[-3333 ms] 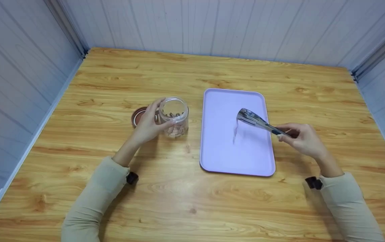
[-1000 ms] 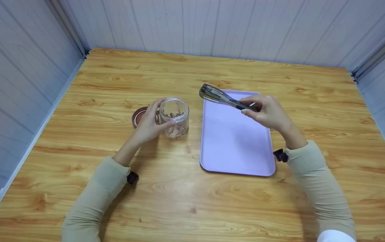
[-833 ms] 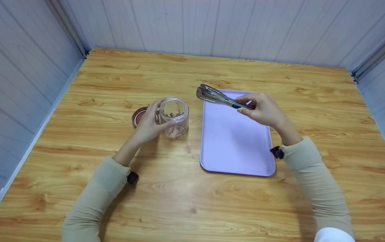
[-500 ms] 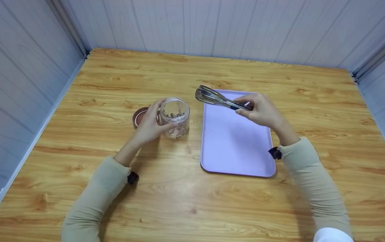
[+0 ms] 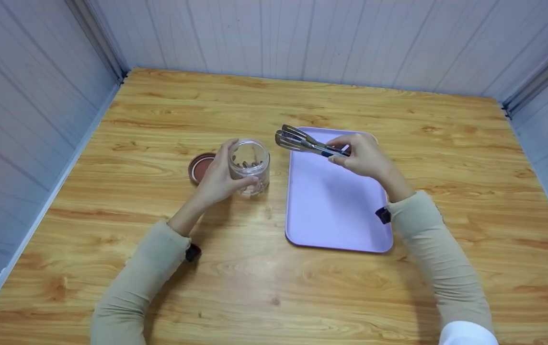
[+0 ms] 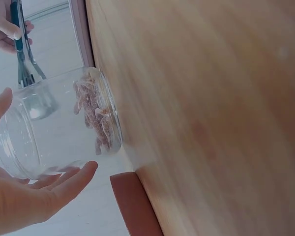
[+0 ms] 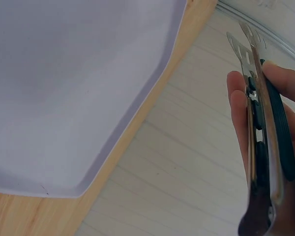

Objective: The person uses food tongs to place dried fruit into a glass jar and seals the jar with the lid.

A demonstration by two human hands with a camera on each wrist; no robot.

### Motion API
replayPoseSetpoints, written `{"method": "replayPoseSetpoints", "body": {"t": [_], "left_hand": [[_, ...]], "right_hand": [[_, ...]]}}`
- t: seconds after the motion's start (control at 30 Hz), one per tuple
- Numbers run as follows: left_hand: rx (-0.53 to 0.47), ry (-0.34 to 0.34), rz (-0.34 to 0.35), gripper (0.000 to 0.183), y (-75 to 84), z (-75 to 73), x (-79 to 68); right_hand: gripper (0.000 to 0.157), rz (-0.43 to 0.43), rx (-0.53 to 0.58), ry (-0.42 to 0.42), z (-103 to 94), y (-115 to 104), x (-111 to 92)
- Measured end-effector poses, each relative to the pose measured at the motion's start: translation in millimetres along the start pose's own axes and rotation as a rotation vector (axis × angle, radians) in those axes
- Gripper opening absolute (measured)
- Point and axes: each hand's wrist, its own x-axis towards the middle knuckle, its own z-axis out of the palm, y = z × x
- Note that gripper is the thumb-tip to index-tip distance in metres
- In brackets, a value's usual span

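Note:
My left hand holds a clear, lidless jar standing on the table, thumb at its front and fingers behind. Inside the jar, toward its bottom, lie several wrinkled brownish pieces with a whitish dusting; their kind cannot be told. My right hand grips metal serving tongs with dark green grips, raised over the tray's far left edge and pointing toward the jar. The tongs' slotted ends stand slightly apart, and nothing shows between them in the right wrist view.
A light purple rectangular tray lies to the right of the jar; nothing shows on its visible surface. A reddish-brown round lid rests on the wooden table left of the jar, partly behind my left hand. Pale panel walls border the table.
Since the first frame the tongs moved left and away from over the tray's middle; the thin strip they held is gone from them. Lately they spread and drifted left. My left hand shifted slightly.

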Motion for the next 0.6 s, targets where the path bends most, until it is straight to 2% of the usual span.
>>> {"method": "replayPoseSetpoints", "body": {"t": [0.2,0.43,0.6], "left_hand": [[0.009,0.01,-0.006,0.092,0.2,-2.1,-1.4],[0.002,0.003,-0.007,0.092,1.8,-1.6,-2.6],[0.005,0.004,0.012,0.092,1.3,-0.9,-1.4]], "right_hand": [[0.026,0.027,-0.028,-0.047,7.5,-3.2,15.2],[0.027,0.099,-0.042,-0.155,15.2,-15.3,41.3],[0.025,0.082,-0.075,-0.187,19.2,-23.9,51.9]]}}
